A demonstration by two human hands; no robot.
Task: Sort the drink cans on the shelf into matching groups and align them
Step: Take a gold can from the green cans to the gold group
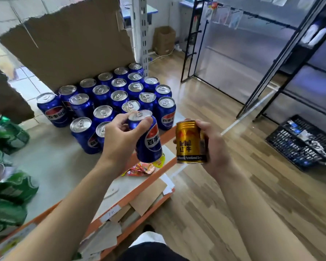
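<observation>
While both forearms reach up from the bottom of the view, the left hand (120, 137) wraps its fingers and thumb around the upper half of a blue cola can (149, 140). That can hangs in the air over the orange front lip of the shelf (51, 162). Its long axis is slightly off vertical, with the lid leaning away and to the left, the base swung toward the person and the logo facing the camera. Just beside it, without touching, the right hand (214, 146) grips a gold energy-drink can (190, 143) from its right side. This one is out past the shelf edge, above the wooden floor, nearly upright with its ribbed top up and its label turned to the camera. Crumpled snack wrappers (141, 168) lie on the shelf below the blue can. At the left edge sit blurred green cans (7, 133). Farther back, a block of blue cans (119, 95) stands upright in slanting rows, lids up, against a torn cardboard sheet (70, 44). A black crate (297, 144) rests on the floor to the right, well apart from the shelf
</observation>
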